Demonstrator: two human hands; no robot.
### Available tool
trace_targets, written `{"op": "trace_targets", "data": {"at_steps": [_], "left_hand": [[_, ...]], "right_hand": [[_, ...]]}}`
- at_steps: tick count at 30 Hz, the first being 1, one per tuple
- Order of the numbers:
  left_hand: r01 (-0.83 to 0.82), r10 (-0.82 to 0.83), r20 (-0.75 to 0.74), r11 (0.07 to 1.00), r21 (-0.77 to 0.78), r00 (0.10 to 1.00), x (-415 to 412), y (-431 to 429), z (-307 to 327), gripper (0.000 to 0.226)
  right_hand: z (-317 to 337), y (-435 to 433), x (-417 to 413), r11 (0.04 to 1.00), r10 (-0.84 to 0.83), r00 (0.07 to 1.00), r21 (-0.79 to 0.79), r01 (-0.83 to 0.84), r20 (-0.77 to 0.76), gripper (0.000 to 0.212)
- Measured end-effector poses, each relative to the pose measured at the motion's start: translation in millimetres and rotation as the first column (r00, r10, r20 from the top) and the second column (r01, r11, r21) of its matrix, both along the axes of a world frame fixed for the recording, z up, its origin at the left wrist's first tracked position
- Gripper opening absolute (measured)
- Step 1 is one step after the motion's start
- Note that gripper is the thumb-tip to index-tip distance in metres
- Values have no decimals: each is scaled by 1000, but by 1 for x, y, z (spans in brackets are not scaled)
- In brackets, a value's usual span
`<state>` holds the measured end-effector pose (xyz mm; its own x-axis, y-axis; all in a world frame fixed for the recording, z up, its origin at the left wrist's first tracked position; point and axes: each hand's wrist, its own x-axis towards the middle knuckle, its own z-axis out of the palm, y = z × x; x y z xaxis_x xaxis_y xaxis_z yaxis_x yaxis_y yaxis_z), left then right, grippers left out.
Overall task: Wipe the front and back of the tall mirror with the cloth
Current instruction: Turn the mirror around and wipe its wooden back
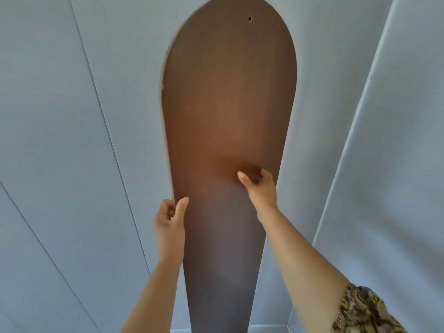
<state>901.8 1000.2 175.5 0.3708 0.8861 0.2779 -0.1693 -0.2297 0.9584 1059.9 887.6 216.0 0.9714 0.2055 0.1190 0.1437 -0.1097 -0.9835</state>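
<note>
The mirror (228, 111) stands upright in front of the person with its brown board back turned toward the camera, its long axis running from the floor up to a rounded top, where a small hanging hole (250, 18) shows. It appears to lean toward or stand near the pale blue wall (72, 92); whether it touches the wall cannot be told.

The left hand (169, 222) is at the mirror's left edge, thumb laid flat on the back and the fingers curled around the edge, so it is closed on the mirror and steadying it. The right hand (258, 186) is higher and further in, near the right edge, with thumb out and fingers curled against the board. No cloth can be made out in it; its fingers seem half closed, but on what, if anything, I cannot tell.

The mirror's upper stretch lies above and ahead of both hands, and the right hand is the nearer to it. A wipe would likely run along the long axis, with the left hand holding the edge.

The room is plain: panelled walls with thin seams, meeting in a corner (360, 116) at right.
</note>
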Motion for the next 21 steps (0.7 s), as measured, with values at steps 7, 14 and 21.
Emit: {"op": "trace_targets", "data": {"at_steps": [7,14,21], "left_hand": [[101,-101,-23,995,3,995,-12,-2,5,36],[225,-222,-70,973,42,973,-23,-18,1,27],[432,-403,-225,896,97,887,-29,-30,12,37]], "right_hand": [[59,13,-81,922,350,924,-229,-311,155,110],[85,30,-117,892,358,915,-358,-277,183,143],[82,14,-119,921,245,934,-363,-142,258,137]]}}
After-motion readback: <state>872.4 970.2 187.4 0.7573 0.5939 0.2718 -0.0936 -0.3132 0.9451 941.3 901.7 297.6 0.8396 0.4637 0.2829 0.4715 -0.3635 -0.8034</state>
